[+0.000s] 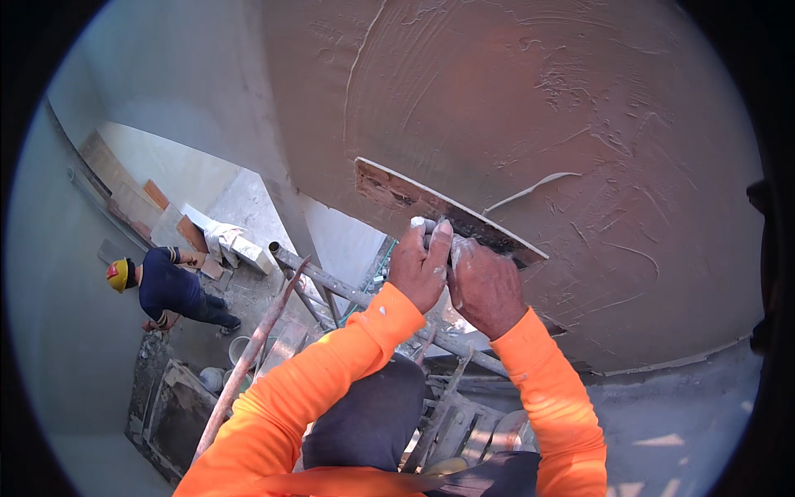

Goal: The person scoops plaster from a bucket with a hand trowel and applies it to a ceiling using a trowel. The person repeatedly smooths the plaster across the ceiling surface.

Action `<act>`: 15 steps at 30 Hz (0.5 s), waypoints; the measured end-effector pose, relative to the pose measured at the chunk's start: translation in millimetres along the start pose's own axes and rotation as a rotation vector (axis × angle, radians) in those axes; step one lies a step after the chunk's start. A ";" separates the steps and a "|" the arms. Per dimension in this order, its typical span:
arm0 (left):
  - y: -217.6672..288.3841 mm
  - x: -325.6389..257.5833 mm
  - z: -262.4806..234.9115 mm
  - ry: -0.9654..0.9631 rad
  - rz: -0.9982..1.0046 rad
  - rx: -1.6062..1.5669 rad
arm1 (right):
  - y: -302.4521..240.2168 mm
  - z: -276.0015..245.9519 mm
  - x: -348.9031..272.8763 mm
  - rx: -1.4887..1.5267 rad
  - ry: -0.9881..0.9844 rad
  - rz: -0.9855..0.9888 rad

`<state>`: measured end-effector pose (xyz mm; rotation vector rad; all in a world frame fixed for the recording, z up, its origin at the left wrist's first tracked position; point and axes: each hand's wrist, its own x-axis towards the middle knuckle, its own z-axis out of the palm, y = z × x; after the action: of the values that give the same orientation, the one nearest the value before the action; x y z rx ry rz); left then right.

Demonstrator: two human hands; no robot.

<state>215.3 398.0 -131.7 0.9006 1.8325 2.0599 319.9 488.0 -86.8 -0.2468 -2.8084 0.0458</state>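
Wet brown plaster wall (530,108), long trowel (447,211) pressed flat against it; left hand (421,263) and right hand (484,286) both gripping its handle, side by side.

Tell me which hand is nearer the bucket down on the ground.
Left. The left hand grips the plastering trowel on the side toward the bucket below; the right hand grips beside it, farther from the bucket.

Orange sleeves (348,364); brown wet plaster (538,108); yellow helmet (117,274).
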 end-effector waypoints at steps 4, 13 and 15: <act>-110.2 -70.9 -72.8 -0.161 -0.134 0.122 | 14.1 74.9 3.4 0.033 0.027 -0.006; -292.6 -288.5 -275.8 0.033 -0.673 0.653 | 50.6 117.3 57.6 -0.251 0.231 0.008; -296.1 -299.7 -279.5 0.046 -0.681 0.599 | 50.8 111.6 64.0 -0.324 0.239 0.010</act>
<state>221.4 59.3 -507.0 0.2465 2.3894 1.1493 233.0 548.9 -175.6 -0.3179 -2.5634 -0.4113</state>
